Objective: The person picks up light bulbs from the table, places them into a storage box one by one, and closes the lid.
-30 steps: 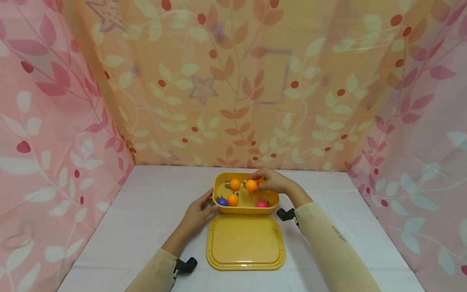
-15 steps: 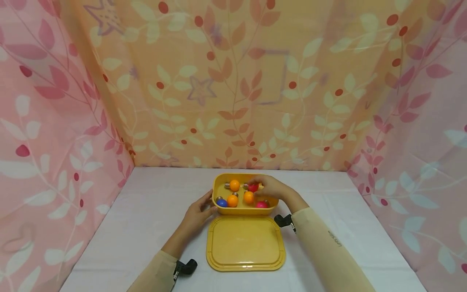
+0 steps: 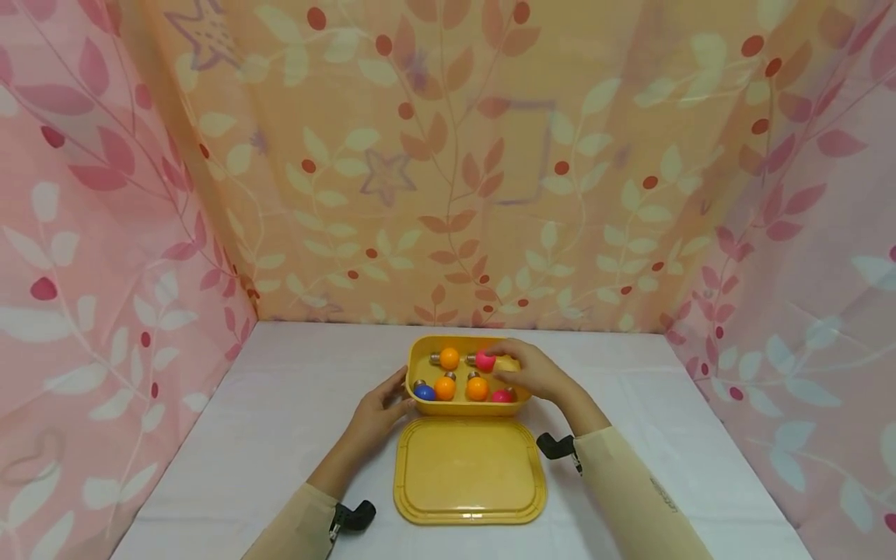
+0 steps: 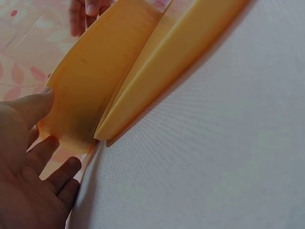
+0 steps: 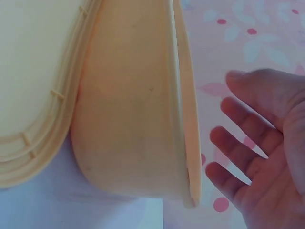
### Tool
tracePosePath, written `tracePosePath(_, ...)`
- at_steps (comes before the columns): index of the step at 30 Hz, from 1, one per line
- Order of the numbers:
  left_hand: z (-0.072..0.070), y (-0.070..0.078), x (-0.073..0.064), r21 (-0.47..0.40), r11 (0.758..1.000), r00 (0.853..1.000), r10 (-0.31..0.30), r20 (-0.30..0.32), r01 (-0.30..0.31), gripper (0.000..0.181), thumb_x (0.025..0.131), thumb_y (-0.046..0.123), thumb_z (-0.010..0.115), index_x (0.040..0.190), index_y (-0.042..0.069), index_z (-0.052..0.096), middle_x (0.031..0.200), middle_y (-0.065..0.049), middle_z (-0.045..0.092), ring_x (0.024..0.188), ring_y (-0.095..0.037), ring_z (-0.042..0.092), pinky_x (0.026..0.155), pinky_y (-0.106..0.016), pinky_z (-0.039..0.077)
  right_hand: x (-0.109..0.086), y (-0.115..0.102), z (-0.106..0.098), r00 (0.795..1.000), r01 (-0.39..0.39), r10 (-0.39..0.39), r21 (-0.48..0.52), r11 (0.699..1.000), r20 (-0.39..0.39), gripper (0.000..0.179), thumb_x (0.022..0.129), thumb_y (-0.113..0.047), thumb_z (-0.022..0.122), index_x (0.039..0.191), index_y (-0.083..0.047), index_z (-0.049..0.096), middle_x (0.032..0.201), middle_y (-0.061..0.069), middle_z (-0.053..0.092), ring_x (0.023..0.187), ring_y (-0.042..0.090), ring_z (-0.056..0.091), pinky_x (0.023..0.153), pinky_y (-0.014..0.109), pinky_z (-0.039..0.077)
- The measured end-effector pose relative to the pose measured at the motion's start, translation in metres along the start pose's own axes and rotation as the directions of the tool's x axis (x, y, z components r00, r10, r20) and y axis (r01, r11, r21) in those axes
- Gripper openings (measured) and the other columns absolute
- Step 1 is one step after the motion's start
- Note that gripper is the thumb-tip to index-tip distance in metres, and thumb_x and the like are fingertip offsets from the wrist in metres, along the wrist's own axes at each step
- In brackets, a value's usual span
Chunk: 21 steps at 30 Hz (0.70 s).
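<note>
A yellow plastic box [image 3: 467,407] holds several small coloured light bulbs with metal screw bases. In the front row lie a blue bulb [image 3: 425,392], two orange ones and a pink bulb [image 3: 502,396]; behind them are another orange bulb [image 3: 449,358] and a second pink one. My left hand [image 3: 378,408] rests against the box's left end, its thumb on the outer wall in the left wrist view. Over the box's right part hovers my right hand [image 3: 533,372], fingers spread and holding nothing; in the head view its fingertips overlap the back pink bulb [image 3: 485,361].
A yellow lid [image 3: 469,470] lies flat in front of the box, close to its front wall. Both stand on a white cloth-covered table [image 3: 294,389]. Patterned curtains [image 3: 448,155] enclose the back and both sides.
My right hand has brought an orange bulb from the back of the box to the front row, let it go and lifted slightly away. My left hand has stayed at the box's end.
</note>
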<state>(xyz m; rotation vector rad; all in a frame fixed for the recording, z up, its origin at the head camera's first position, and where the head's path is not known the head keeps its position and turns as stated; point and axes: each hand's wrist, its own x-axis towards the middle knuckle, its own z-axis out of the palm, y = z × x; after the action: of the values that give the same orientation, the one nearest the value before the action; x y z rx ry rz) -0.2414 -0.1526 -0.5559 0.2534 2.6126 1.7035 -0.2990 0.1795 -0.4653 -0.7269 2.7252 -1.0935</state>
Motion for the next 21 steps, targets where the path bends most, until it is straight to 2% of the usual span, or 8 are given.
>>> tracePosePath(5,0.0,-0.002,-0.001,-0.007,1.0,1.0,0.007,0.004,-0.007,0.071,0.083,0.055,0.067,0.146,0.043,0.036,0.144,0.017,0.047,0.137,-0.017,0.042,0.116,-0.048,0.029,-0.017,0.001,-0.003,0.991,0.044,-0.045,-0.01,0.999,-0.125,0.033,0.088,-0.03,0.07,0.12,-0.029,0.064,0.126,-0.011,0.06,0.127,0.02,0.05,0.107,0.056,0.04)
tracePosePath(9,0.001,-0.004,0.0,-0.016,1.0,1.0,-0.006,0.003,0.006,0.07,0.083,0.054,0.067,0.145,0.044,0.037,0.143,0.016,0.048,0.137,-0.017,0.042,0.117,-0.05,0.027,-0.032,0.003,-0.005,0.981,0.087,-0.093,-0.041,0.995,-0.171,0.03,0.089,-0.037,0.069,0.118,-0.033,0.062,0.125,-0.013,0.058,0.124,0.018,0.051,0.106,0.054,0.041)
tracePosePath(14,0.003,-0.006,0.0,-0.021,1.0,1.0,0.012,0.011,-0.012,0.07,0.084,0.054,0.067,0.145,0.043,0.036,0.144,0.011,0.049,0.138,-0.02,0.041,0.117,-0.053,0.025,-0.052,0.004,-0.003,0.969,0.112,-0.123,-0.062,0.992,-0.216,0.03,0.088,-0.028,0.071,0.116,-0.035,0.062,0.122,-0.014,0.059,0.119,0.015,0.053,0.106,0.051,0.043)
tracePosePath(17,0.001,-0.006,-0.002,-0.012,1.0,1.0,-0.001,0.001,0.001,0.069,0.084,0.052,0.068,0.145,0.045,0.037,0.142,0.012,0.051,0.137,-0.018,0.041,0.117,-0.052,0.026,-0.064,0.004,-0.001,0.959,0.133,-0.148,-0.077,0.988,-0.242,0.033,0.087,-0.02,0.072,0.117,-0.031,0.062,0.123,-0.013,0.058,0.119,0.015,0.053,0.104,0.05,0.044)
tracePosePath(21,0.0,-0.002,-0.001,-0.002,1.0,1.0,0.01,-0.005,-0.01,0.067,0.086,0.048,0.068,0.145,0.043,0.036,0.142,0.013,0.05,0.136,-0.017,0.043,0.117,-0.05,0.027,-0.075,0.007,-0.002,0.927,0.188,-0.232,-0.169,0.967,-0.294,0.037,0.086,-0.014,0.073,0.118,-0.028,0.062,0.123,-0.01,0.059,0.118,0.015,0.053,0.102,0.047,0.046)
